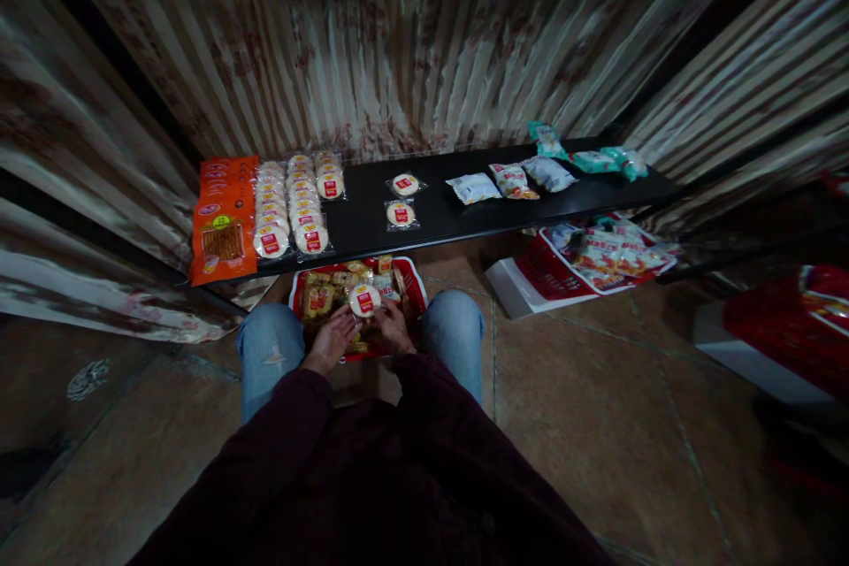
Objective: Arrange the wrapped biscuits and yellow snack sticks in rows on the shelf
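A round, pale rice cracker in a clear wrapper with a red label (364,301) is held up between my two hands. My left hand (334,336) grips its lower left edge, and my right hand (395,327) has closed on its right edge. Both are over a red box (419,290) between my knees, filled with several small wrapped snacks in yellowish packs (318,301). Beyond it on the black shelf (362,208), similar wrapped crackers (311,238) lie in overlapping columns. Two single crackers (401,214) lie apart, further right.
Orange snack packs (224,234) overlap at the shelf's left end. White pouches (474,187) and teal pouches (595,162) lie toward its right. A red and white box of pouches (554,270) stands on the floor at right, with another red box (783,327) beyond. Pleated curtains surround the shelf.
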`<action>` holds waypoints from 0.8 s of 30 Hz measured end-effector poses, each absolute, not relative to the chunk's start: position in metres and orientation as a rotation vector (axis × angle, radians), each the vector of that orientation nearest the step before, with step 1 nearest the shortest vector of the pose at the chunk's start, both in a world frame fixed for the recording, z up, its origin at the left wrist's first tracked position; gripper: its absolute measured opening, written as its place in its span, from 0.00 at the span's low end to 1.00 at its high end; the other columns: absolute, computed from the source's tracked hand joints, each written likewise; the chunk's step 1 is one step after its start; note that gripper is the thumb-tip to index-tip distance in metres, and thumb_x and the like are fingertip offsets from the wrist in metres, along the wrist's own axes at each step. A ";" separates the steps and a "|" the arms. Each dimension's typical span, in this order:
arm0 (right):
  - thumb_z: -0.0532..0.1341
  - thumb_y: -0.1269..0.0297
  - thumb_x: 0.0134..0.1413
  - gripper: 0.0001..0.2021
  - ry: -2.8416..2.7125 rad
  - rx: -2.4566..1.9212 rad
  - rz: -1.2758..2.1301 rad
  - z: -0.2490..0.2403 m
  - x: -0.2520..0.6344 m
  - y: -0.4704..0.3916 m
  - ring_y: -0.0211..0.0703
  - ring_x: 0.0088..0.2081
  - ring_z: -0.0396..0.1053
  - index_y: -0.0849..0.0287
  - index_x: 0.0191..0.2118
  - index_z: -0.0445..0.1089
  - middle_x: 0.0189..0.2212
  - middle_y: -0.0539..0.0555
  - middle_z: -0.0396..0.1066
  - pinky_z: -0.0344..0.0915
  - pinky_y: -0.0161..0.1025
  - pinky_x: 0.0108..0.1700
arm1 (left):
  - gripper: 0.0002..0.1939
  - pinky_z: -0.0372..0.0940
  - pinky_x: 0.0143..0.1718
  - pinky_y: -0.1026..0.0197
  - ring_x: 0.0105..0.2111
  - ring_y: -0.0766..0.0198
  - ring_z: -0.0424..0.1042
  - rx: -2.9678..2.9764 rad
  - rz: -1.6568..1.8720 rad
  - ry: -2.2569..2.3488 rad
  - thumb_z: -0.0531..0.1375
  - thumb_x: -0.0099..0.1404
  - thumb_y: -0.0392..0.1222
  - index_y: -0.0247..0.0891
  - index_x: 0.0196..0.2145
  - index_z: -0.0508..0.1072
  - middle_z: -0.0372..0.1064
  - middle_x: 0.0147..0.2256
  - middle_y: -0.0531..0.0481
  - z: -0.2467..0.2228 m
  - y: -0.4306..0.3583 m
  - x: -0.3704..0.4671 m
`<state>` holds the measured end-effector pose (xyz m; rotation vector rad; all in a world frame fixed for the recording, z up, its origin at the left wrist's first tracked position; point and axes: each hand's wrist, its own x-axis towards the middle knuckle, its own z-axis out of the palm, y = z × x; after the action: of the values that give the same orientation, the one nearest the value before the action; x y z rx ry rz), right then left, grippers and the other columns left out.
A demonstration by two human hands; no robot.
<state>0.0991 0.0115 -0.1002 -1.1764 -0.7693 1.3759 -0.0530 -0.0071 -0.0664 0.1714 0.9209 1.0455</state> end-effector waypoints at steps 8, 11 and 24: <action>0.69 0.51 0.35 0.23 -0.686 -1.228 1.453 -0.093 0.093 0.009 0.42 0.32 0.71 0.59 0.37 0.71 0.33 0.53 0.74 0.72 0.42 0.36 | 0.23 0.64 0.55 0.52 0.41 0.63 0.76 0.210 1.057 0.917 0.61 0.59 0.32 0.40 0.53 0.67 0.75 0.41 0.47 -0.061 -0.008 -0.051; 0.69 0.52 0.35 0.23 -0.703 -1.248 1.441 -0.091 0.093 0.009 0.42 0.33 0.72 0.59 0.38 0.72 0.33 0.53 0.74 0.72 0.42 0.37 | 0.18 0.65 0.55 0.52 0.40 0.63 0.76 0.190 1.065 0.948 0.60 0.60 0.33 0.38 0.50 0.69 0.76 0.40 0.46 -0.061 -0.007 -0.050; 0.68 0.58 0.39 0.30 -0.872 -1.229 1.428 -0.093 0.095 0.002 0.43 0.40 0.72 0.55 0.53 0.67 0.38 0.52 0.76 0.69 0.42 0.44 | 0.10 0.66 0.53 0.48 0.39 0.62 0.75 0.137 1.072 0.999 0.61 0.61 0.35 0.38 0.42 0.71 0.76 0.38 0.47 -0.064 -0.007 -0.053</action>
<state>0.0945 0.0018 -0.0932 -1.2294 -0.8715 1.4281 -0.0532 -0.0066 -0.0636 0.1371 0.9985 1.0723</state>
